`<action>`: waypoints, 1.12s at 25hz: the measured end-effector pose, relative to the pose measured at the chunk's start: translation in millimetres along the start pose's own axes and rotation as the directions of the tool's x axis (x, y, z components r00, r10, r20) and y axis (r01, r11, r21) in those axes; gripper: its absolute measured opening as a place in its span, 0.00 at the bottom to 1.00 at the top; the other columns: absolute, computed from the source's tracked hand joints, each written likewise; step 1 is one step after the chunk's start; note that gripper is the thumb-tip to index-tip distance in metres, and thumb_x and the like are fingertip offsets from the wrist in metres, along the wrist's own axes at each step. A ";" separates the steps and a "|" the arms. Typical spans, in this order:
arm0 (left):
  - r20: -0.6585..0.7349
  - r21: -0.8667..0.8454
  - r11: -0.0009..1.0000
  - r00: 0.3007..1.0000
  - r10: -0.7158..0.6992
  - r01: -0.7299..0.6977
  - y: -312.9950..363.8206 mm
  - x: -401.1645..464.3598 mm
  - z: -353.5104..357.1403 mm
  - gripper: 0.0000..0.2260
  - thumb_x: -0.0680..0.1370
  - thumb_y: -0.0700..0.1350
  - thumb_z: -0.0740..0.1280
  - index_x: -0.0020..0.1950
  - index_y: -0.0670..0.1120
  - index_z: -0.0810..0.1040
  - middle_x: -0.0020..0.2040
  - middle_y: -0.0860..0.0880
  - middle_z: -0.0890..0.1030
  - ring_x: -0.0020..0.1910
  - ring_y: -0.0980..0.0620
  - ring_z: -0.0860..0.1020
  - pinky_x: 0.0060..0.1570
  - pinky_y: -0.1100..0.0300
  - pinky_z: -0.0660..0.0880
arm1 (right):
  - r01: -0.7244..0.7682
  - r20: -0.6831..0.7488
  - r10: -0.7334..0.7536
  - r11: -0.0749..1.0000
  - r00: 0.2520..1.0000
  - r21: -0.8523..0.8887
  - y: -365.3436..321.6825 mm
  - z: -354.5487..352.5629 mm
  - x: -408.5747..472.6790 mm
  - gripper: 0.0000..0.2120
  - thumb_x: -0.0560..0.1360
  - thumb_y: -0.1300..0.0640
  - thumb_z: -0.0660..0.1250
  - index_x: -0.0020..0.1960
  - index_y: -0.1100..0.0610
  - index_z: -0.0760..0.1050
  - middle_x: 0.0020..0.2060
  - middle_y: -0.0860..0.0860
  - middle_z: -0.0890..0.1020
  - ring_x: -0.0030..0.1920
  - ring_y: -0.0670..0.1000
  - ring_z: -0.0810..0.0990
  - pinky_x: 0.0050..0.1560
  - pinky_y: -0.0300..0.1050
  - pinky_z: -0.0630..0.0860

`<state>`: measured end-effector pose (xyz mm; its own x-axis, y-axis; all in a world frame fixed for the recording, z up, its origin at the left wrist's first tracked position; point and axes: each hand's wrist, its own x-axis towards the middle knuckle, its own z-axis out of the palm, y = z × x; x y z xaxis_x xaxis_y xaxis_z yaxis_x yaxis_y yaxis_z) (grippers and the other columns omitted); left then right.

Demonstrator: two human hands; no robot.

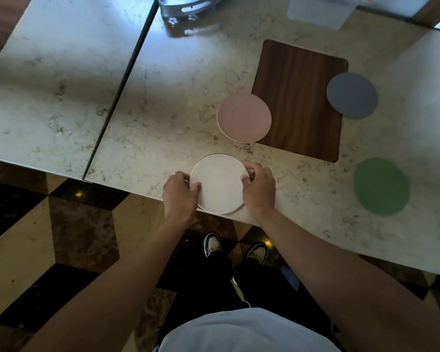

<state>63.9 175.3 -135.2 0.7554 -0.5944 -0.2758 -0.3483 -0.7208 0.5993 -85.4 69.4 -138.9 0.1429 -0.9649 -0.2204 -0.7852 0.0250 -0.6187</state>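
Head view shows the left hand and right hand pinching opposite rims of the white disc, which overhangs the countertop's near edge, probably to lift it level.

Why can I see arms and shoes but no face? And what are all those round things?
The camera sits on the person's head and looks down, so you see what that person sees: two arms, a stone table, and shoes on the floor below. There is only this one picture. The left hand and the right hand each pinch an edge of a white round mat at the table's near edge. Three more round mats lie flat: a pink mat that overlaps a corner of a brown wooden board, a grey mat partly on the board's other side, and a green mat alone on the stone. At the far end stands a metal basket.
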 end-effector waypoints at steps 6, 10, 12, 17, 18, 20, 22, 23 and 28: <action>-0.016 0.024 1.000 1.000 0.002 -0.001 2.3 -6.2 3.5 0.13 0.74 0.47 0.70 0.55 0.42 0.78 0.53 0.44 0.75 0.48 0.46 0.76 0.51 0.56 0.69 | 0.019 -0.014 -0.020 0.999 1.000 -0.048 -0.6 -0.3 -2.9 0.14 0.77 0.56 0.69 0.62 0.52 0.78 0.53 0.50 0.77 0.47 0.45 0.74 0.48 0.35 0.71; -0.006 -0.039 0.996 0.997 -0.075 0.075 10.4 -6.1 3.8 0.12 0.73 0.44 0.70 0.54 0.41 0.77 0.55 0.44 0.73 0.50 0.47 0.75 0.52 0.55 0.72 | -0.028 -0.008 0.028 0.999 1.000 -0.036 -8.9 -2.5 -1.7 0.11 0.76 0.57 0.71 0.58 0.55 0.79 0.54 0.52 0.76 0.51 0.51 0.78 0.52 0.38 0.76; 0.004 -0.100 0.985 0.990 -0.140 0.140 16.2 -3.6 1.8 0.11 0.72 0.43 0.70 0.52 0.43 0.75 0.52 0.47 0.75 0.49 0.49 0.74 0.49 0.56 0.71 | -0.079 0.018 0.079 0.997 0.997 -0.017 -14.2 -5.2 1.8 0.11 0.75 0.58 0.71 0.56 0.56 0.77 0.53 0.51 0.75 0.51 0.51 0.78 0.52 0.39 0.77; 0.039 -0.218 0.949 0.973 -0.226 0.229 31.1 -2.5 -3.8 0.08 0.72 0.42 0.68 0.50 0.47 0.74 0.41 0.56 0.75 0.44 0.50 0.77 0.42 0.55 0.72 | -0.152 0.145 0.138 0.984 0.980 0.090 -8.5 -20.7 6.9 0.08 0.75 0.58 0.70 0.54 0.54 0.76 0.48 0.49 0.82 0.41 0.43 0.76 0.36 0.28 0.67; 0.052 -0.231 0.946 0.974 -0.221 0.227 35.3 -2.7 -4.1 0.09 0.72 0.42 0.68 0.51 0.47 0.74 0.41 0.56 0.76 0.45 0.50 0.77 0.42 0.55 0.72 | -0.167 0.157 0.148 0.979 0.976 0.114 -4.4 -27.1 7.9 0.08 0.75 0.58 0.70 0.54 0.55 0.77 0.48 0.49 0.82 0.40 0.42 0.76 0.34 0.28 0.66; 0.099 -0.243 0.945 0.975 -0.201 0.219 49.1 -2.2 -1.5 0.12 0.73 0.42 0.68 0.56 0.46 0.76 0.42 0.54 0.78 0.46 0.50 0.78 0.44 0.54 0.75 | -0.177 0.140 0.157 0.974 0.978 0.143 5.1 -42.8 10.7 0.09 0.75 0.57 0.71 0.55 0.56 0.79 0.49 0.50 0.83 0.43 0.44 0.78 0.36 0.29 0.68; 0.142 -0.212 0.960 0.978 -0.154 0.182 69.3 -3.6 7.4 0.13 0.74 0.41 0.67 0.58 0.44 0.79 0.47 0.50 0.82 0.47 0.49 0.79 0.49 0.52 0.78 | -0.184 0.093 0.171 0.970 0.981 0.158 18.0 -61.8 13.3 0.11 0.75 0.56 0.71 0.57 0.57 0.80 0.51 0.51 0.84 0.46 0.46 0.79 0.42 0.33 0.72; 0.157 -0.204 0.967 0.980 -0.124 0.155 81.2 -4.9 14.7 0.12 0.74 0.41 0.67 0.57 0.43 0.81 0.48 0.48 0.83 0.47 0.49 0.80 0.50 0.51 0.79 | -0.189 0.071 0.180 0.968 0.981 0.163 26.4 -72.1 15.9 0.13 0.75 0.55 0.72 0.58 0.58 0.80 0.52 0.52 0.85 0.47 0.47 0.80 0.45 0.36 0.74; 0.243 -0.218 0.975 0.970 0.020 0.034 149.9 -16.0 63.3 0.09 0.74 0.39 0.69 0.52 0.45 0.84 0.47 0.49 0.84 0.43 0.54 0.79 0.47 0.55 0.77 | -0.245 0.002 0.252 0.938 0.968 0.247 81.3 -135.3 40.2 0.13 0.75 0.54 0.72 0.57 0.57 0.82 0.51 0.53 0.86 0.50 0.50 0.82 0.52 0.42 0.76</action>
<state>-35.5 54.2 -88.5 0.5909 -0.6776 -0.4378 -0.1928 -0.6456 0.7389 -225.0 -2.7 -96.0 -0.0586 -0.9269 -0.3707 -0.6223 0.3243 -0.7125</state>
